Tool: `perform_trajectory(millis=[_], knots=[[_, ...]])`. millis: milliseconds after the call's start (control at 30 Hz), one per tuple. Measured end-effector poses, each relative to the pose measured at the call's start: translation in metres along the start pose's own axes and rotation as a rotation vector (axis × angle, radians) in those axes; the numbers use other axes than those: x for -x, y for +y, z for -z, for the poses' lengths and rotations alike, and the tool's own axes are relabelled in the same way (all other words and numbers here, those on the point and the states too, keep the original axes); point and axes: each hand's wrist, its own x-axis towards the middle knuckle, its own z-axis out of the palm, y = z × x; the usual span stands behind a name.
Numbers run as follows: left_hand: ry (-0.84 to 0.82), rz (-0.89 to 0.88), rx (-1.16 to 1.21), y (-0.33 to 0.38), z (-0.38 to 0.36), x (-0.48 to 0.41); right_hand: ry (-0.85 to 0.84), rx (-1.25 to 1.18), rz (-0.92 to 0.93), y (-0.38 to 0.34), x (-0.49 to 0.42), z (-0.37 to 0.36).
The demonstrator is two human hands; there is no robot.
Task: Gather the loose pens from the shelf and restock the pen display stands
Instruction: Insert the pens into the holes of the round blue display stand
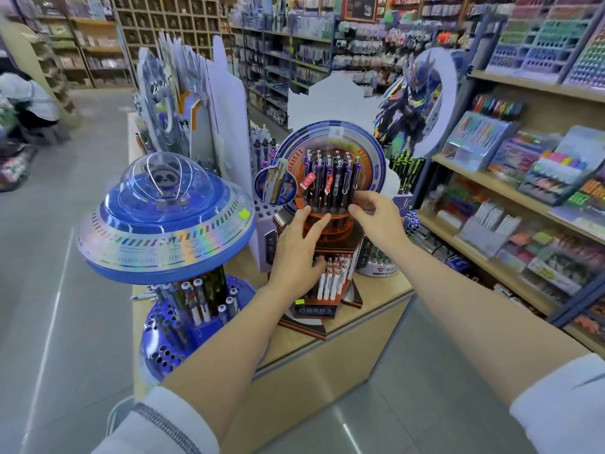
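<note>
An orange tiered pen stand [322, 231] with a round blue backboard stands on a wooden display table [370, 309]. Several dark purple pens [330, 178] stand upright in its top ring, and white pens [330, 276] fill a lower tier. My left hand [299, 247] reaches to the stand's orange ring, with straight fingers touching its left front. My right hand [376, 217] is at the right side of the ring, fingertips against the bottoms of the purple pens. Whether it pinches a pen cannot be told.
A blue saucer-shaped pen stand [163, 231] with a clear dome stands left of the orange one, with pens in its perforated base [196, 306]. Cardboard displays rise behind. Wooden shelves [510, 191] of stationery line the right. A person [26, 96] crouches at far left.
</note>
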Motion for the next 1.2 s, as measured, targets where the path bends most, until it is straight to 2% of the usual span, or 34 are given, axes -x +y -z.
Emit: perform_trajectory(millis=[167, 333, 400, 500, 767, 867, 967, 1067, 1200], knots=[[-0.027, -0.002, -0.021, 0.002, -0.002, 0.003, -0.113, -0.067, 0.015, 0.010, 0.014, -0.008], [0.057, 0.086, -0.038, 0.004, -0.002, 0.051, 0.170, -0.165, 0.084, 0.005, 0.049, -0.024], [0.118, 0.121, -0.044, -0.003, 0.000, 0.081, 0.169, -0.225, 0.171, -0.006, 0.071, -0.034], [0.176, 0.252, -0.065, -0.022, 0.006, 0.135, -0.006, -0.283, 0.217, -0.016, 0.106, -0.063], [0.233, 0.568, -0.197, -0.095, 0.049, 0.246, -0.455, -0.148, 0.149, -0.017, 0.207, -0.170], [0.125, 0.573, -0.235, -0.133, 0.066, 0.260, -0.523, -0.017, 0.145, -0.027, 0.226, -0.205], [-0.097, 0.522, -0.196, -0.174, 0.079, 0.265, -0.539, 0.165, 0.099, -0.033, 0.240, -0.239], [-0.329, 0.452, -0.186, -0.207, 0.088, 0.264, -0.571, 0.471, 0.023, -0.040, 0.252, -0.266], [-0.367, 0.361, -0.117, -0.225, 0.098, 0.260, -0.483, 0.656, -0.008, -0.045, 0.262, -0.272]])
